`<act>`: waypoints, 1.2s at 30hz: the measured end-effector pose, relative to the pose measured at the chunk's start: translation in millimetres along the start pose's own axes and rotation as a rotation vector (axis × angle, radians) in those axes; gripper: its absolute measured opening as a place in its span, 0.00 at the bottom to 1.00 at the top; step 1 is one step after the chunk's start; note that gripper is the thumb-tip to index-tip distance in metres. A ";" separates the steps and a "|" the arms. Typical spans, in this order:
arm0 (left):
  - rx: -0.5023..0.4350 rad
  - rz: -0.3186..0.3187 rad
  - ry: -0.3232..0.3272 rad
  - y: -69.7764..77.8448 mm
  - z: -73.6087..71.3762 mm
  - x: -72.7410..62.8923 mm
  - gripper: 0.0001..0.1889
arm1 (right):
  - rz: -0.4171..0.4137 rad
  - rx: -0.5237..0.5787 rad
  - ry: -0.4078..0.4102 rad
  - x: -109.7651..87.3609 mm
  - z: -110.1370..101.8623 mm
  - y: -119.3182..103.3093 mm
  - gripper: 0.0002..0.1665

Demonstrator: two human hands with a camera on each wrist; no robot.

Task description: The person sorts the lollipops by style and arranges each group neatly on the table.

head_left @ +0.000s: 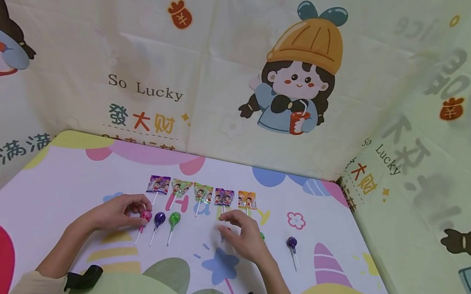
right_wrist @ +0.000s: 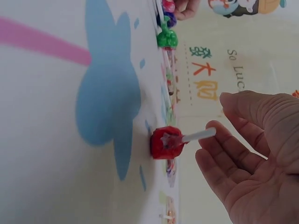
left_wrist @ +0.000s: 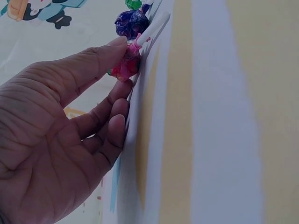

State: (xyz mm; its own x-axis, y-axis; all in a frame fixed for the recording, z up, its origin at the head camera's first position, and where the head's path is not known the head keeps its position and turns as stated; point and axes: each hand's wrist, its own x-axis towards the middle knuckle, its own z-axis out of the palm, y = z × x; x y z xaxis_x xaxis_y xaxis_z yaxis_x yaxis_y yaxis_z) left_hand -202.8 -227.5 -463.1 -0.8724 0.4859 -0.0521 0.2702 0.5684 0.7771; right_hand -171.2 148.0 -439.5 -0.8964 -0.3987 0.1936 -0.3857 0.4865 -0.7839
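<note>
At the left end of a short row, my left hand [head_left: 127, 212] pinches a pink lollipop [left_wrist: 125, 66] by its wrapped head, thumb on one side and fingertips on the other. Its white stick points toward me. Right of it lie a purple lollipop [head_left: 159, 219] and a green lollipop [head_left: 175, 218], sticks also toward me. My right hand [head_left: 245, 236] hovers by a red lollipop [right_wrist: 167, 143], mostly hidden behind it in the head view. In the right wrist view, thumb and fingers stand apart, and the white stick overlaps the fingertips.
Several flat-packed lollipops [head_left: 203, 193] lie in a row farther back. Another green lollipop [head_left: 262, 236] peeks out behind my right hand; a dark purple lollipop [head_left: 292, 243] lies farther right. A printed cloth wall [head_left: 220, 64] rises behind the table [head_left: 271, 212].
</note>
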 end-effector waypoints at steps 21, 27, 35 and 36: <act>-0.009 -0.011 0.001 3.5 -0.9 -0.7 0.14 | 0.065 0.009 -0.029 -9.7 -1.3 16.4 0.09; -0.022 0.007 -0.001 5.6 -1.6 -1.9 0.14 | 0.092 0.019 -0.056 -10.9 -0.6 17.5 0.10; -0.010 -0.007 0.006 5.7 -2.1 -1.7 0.14 | 0.152 0.016 -0.101 -10.2 1.0 16.9 0.11; -0.007 -0.005 0.007 5.4 -2.3 -1.7 0.14 | 0.153 0.013 -0.102 -10.1 1.1 16.4 0.11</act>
State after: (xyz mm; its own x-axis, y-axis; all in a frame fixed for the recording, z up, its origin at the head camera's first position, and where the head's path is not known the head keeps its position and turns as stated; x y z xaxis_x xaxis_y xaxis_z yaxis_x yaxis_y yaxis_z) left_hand -200.7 -226.8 -457.4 -0.8767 0.4783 -0.0520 0.2627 0.5664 0.7812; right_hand -168.3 159.1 -455.0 -0.9173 -0.3980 0.0116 -0.2434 0.5374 -0.8074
